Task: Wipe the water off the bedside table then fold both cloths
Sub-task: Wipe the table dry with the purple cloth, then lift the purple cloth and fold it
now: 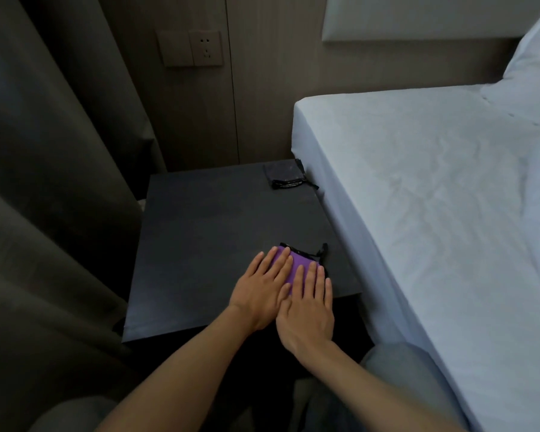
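Note:
A folded purple cloth (300, 261) with a black edge and loop lies near the front right corner of the dark bedside table (206, 232). My left hand (261, 289) and my right hand (307, 307) lie flat side by side on it, fingers spread, pressing it down and covering most of it. A second cloth (286, 174), dark grey with black trim, lies folded at the table's back right corner, against the bed. I cannot make out any water on the tabletop.
A bed with a white sheet (434, 198) borders the table's right side. Dark curtains (44, 182) hang at the left. A wall socket panel (190, 48) is on the wood wall behind. My knees show at the bottom.

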Demonstrator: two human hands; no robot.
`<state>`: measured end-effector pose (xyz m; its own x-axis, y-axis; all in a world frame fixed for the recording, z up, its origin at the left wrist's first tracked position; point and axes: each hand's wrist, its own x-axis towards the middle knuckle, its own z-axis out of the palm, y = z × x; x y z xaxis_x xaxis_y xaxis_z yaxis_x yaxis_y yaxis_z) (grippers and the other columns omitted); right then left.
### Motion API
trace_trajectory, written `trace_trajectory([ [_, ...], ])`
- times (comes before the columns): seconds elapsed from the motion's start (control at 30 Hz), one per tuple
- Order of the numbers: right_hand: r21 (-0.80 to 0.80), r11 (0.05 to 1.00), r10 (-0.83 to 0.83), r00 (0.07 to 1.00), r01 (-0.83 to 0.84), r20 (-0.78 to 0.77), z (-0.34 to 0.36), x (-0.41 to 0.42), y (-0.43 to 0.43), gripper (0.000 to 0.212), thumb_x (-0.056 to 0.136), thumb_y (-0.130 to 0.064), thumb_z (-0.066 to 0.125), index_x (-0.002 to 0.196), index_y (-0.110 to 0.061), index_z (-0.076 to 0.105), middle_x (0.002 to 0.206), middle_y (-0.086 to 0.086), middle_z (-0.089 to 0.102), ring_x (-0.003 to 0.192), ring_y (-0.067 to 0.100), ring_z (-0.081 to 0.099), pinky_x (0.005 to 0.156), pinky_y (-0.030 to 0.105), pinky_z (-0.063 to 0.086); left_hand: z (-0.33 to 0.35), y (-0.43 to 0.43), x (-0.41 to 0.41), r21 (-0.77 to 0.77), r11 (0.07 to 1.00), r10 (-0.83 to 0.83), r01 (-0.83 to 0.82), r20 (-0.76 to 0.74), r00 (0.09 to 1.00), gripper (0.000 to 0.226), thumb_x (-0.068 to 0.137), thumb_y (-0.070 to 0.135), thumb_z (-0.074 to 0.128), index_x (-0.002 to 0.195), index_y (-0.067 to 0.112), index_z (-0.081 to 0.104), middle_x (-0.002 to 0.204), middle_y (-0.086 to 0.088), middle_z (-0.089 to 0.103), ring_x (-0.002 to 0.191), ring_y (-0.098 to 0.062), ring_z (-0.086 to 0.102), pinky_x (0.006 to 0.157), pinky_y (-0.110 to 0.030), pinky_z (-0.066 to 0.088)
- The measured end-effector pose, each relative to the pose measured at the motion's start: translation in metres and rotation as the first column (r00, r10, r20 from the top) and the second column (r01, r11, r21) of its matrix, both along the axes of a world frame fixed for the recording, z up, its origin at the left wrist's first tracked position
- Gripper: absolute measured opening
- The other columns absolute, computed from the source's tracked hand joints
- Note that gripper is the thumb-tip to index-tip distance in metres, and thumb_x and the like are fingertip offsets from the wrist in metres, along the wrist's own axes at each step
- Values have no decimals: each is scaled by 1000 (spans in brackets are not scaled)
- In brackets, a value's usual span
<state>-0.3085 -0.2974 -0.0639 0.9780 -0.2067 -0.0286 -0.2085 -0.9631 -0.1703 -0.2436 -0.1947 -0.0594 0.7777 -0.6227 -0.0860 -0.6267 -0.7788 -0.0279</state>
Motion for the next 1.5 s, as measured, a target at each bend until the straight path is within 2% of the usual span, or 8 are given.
trace_trajectory([
  [0.27, 27, 992, 121, 993, -121, 0, 0, 2, 68, 73, 91, -38, 0, 154, -3, 14, 163, 21, 8, 154, 35, 9, 117, 44, -10, 0, 76, -19, -17, 990, 143, -143, -6, 990, 73, 89, 45, -19, 155, 15, -13, 163, -4, -20, 148, -22, -24, 122, -40, -11],
  [0.4, 0, 973, 232, 969, -233, -83, 4, 1, 99, 81, 81, -39, -21, 155, -8, -10, 162, 15, -20, 153, 30, -17, 109, 41, -28, 2, 114, -29, -33, 968, 248, -249, -39, 968, 75, 86, 48, -20, 154, 16, -16, 162, -2, -25, 147, -20, -27, 121, -39, -14],
  [0.6, 101, 930, 356, 934, -354, -2, 2, -3, 151, 63, 93, -35, 27, 141, -1, 50, 150, 23, 45, 141, 37, 42, 115, 48, 13, 4, 165, -50, -4, 917, 398, -398, -38, 917, 67, 92, 47, -11, 152, 18, -19, 160, -1, -26, 146, -19, -27, 116, -37, -19],
  [0.77, 14, 867, 496, 859, -498, -130, 12, -2, 174, 81, 82, -44, -20, 158, -17, -8, 166, 9, -17, 151, 24, -23, 109, 41, -28, -1, 197, -60, 20, 863, 506, -505, -52, 861, 67, 92, 50, -12, 150, 20, -21, 160, -2, -26, 148, -21, -25, 117, -39, -17],
  [0.9, 44, 813, 581, 803, -581, -132, 27, 15, 179, 74, 92, -48, -5, 160, -21, 4, 169, 4, -5, 153, 20, -17, 116, 44, -25, 0, 207, -63, -35, 803, 586, -595, -130, 800, 67, 89, 52, -13, 149, 22, -22, 159, -1, -29, 147, -19, -26, 116, -37, -17],
  [1.1, 112, 807, 588, 806, -580, -61, 49, 55, 187, 38, 96, -27, 46, 131, -17, 59, 149, 13, 41, 133, 32, 38, 111, 43, 31, 23, 203, -47, -392, 619, 590, -681, -341, 732, 52, 101, 27, 45, 151, 18, 36, 163, 4, 16, 150, -16, 13, 122, -33, 10],
  [1.33, 122, 876, 468, 883, -467, 21, 41, 78, 188, 47, 92, -28, 64, 134, -13, 51, 135, 8, 54, 126, 28, 45, 107, 36, 34, 36, 223, -13, -390, 479, 677, -787, -407, 613, 64, 96, 12, 57, 153, 12, 28, 144, -10, 39, 127, -24, 45, 107, -36, 41],
  [1.5, 173, 831, 543, 839, -529, -44, 44, 91, 180, 24, 93, -27, 59, 115, -19, 67, 123, 8, 59, 119, 29, 48, 99, 36, 34, 45, 233, -1, -360, 592, 645, -721, -325, 692, 7, 93, 23, 64, 97, 18, 61, 110, -3, 52, 93, -15, 53, 83, -30, 47],
])
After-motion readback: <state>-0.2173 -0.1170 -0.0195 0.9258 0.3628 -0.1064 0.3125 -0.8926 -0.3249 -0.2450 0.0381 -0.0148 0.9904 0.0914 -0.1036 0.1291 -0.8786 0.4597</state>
